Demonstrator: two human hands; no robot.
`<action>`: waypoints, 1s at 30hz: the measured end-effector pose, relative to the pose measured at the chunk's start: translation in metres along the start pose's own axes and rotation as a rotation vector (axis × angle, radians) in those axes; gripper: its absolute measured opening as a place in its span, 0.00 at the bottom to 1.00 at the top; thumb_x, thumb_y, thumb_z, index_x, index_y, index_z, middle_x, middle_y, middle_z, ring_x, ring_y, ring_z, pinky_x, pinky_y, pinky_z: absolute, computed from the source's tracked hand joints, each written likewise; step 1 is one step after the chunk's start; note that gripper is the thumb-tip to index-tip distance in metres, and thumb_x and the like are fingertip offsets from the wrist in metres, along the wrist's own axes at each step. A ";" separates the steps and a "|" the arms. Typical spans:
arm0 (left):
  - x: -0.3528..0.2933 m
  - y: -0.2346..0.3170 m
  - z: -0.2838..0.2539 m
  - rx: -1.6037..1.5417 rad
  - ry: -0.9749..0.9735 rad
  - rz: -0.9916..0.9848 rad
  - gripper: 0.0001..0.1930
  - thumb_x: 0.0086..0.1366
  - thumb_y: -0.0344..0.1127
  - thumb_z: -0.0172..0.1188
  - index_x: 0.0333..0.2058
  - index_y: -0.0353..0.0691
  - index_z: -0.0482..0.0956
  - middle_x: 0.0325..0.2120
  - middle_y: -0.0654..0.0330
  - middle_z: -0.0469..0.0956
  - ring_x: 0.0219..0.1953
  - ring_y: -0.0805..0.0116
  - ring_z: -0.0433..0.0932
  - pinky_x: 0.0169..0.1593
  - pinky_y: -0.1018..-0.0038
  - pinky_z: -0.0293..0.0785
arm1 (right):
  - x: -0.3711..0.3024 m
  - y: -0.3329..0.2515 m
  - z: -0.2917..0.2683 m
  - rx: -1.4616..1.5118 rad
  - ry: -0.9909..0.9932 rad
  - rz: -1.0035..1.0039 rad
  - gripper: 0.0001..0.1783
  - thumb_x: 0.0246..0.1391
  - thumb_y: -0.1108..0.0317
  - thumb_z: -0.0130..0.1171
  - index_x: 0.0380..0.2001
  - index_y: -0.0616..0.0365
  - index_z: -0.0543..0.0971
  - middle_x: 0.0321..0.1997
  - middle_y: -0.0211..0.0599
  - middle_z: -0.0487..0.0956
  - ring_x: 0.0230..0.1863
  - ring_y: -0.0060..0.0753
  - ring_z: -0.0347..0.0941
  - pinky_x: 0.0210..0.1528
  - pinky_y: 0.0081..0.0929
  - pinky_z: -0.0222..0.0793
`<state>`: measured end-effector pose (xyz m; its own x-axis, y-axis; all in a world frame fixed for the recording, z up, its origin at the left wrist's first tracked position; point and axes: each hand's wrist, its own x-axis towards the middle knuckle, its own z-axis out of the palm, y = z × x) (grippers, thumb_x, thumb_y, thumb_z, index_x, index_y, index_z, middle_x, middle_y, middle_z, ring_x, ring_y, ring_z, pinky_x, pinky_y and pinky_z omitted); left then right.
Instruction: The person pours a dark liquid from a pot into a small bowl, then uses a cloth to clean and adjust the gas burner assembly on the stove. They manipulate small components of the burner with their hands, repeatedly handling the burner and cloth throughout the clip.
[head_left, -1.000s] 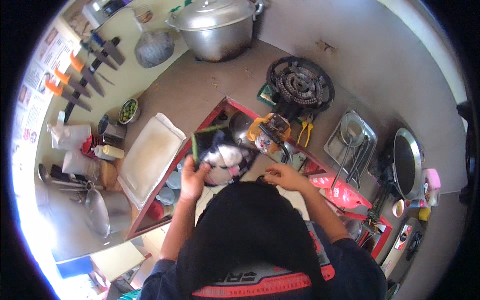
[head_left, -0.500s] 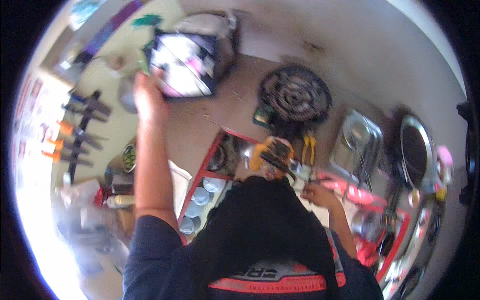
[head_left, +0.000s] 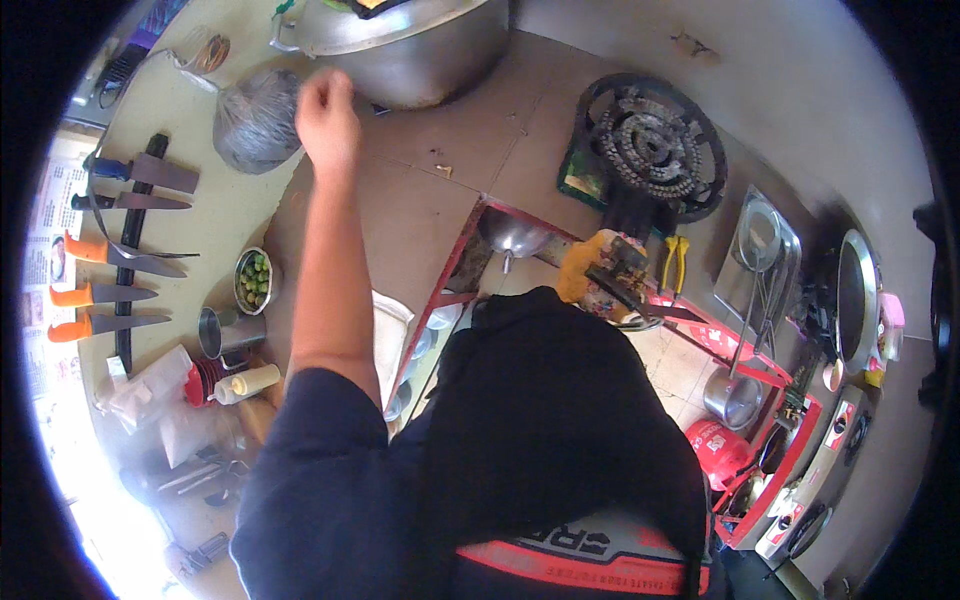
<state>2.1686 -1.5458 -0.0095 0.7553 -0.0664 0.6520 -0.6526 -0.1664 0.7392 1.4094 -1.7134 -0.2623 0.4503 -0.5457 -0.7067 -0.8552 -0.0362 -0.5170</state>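
My left hand point(head_left: 330, 120) is stretched far forward with its fingers curled in, and nothing shows in them. It is beside a grey plastic bag point(head_left: 255, 120), which is full and rounded; I cannot tell whether they touch. Just beyond stands a large metal pot point(head_left: 430, 65) with a lid point(head_left: 385, 28). A dark, yellow-edged flat thing point(head_left: 378, 6) on the lid is cut off by the top of the view. My right hand is out of sight, and a black shape in front of my body hides much of the middle.
Several knives point(head_left: 115, 293) hang on a dark strip at left, near a bowl of small green produce point(head_left: 256, 280) and a metal mug point(head_left: 230, 332). A gas burner point(head_left: 655, 145) stands ahead right, with yellow-handled pliers point(head_left: 674, 262), a metal tray point(head_left: 765, 235) and a pan point(head_left: 857, 300) nearby.
The flat device with a bright picture has left my left hand. That hand now appears closed, nearer the grey bag. My right hand has gone out of sight, and the view has shifted.
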 end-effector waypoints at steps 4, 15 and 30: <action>-0.108 -0.069 -0.031 0.413 -0.427 -0.407 0.12 0.67 0.40 0.70 0.44 0.38 0.86 0.43 0.51 0.86 0.46 0.53 0.85 0.53 0.59 0.80 | -0.004 0.024 0.018 0.001 0.037 0.080 0.25 0.65 0.50 0.68 0.49 0.64 0.84 0.40 0.43 0.87 0.37 0.36 0.85 0.41 0.34 0.80; -0.133 -0.151 0.018 0.803 -0.645 -0.330 0.13 0.68 0.42 0.67 0.46 0.41 0.87 0.62 0.52 0.76 0.66 0.46 0.72 0.67 0.56 0.72 | -0.018 0.043 0.060 0.275 0.221 0.014 0.25 0.67 0.51 0.67 0.51 0.66 0.83 0.37 0.41 0.86 0.34 0.32 0.83 0.37 0.30 0.79; -0.159 -0.121 -0.020 0.113 -0.589 -0.401 0.07 0.71 0.33 0.65 0.42 0.37 0.79 0.33 0.55 0.82 0.38 0.59 0.82 0.47 0.65 0.77 | -0.068 -0.027 0.080 0.103 0.345 0.189 0.19 0.67 0.55 0.65 0.47 0.62 0.86 0.35 0.39 0.86 0.39 0.31 0.82 0.45 0.34 0.77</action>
<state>2.1265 -1.4957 -0.1997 0.8629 -0.4931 0.1106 -0.3319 -0.3880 0.8598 1.4229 -1.6082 -0.2391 0.1603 -0.7843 -0.5992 -0.8765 0.1661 -0.4519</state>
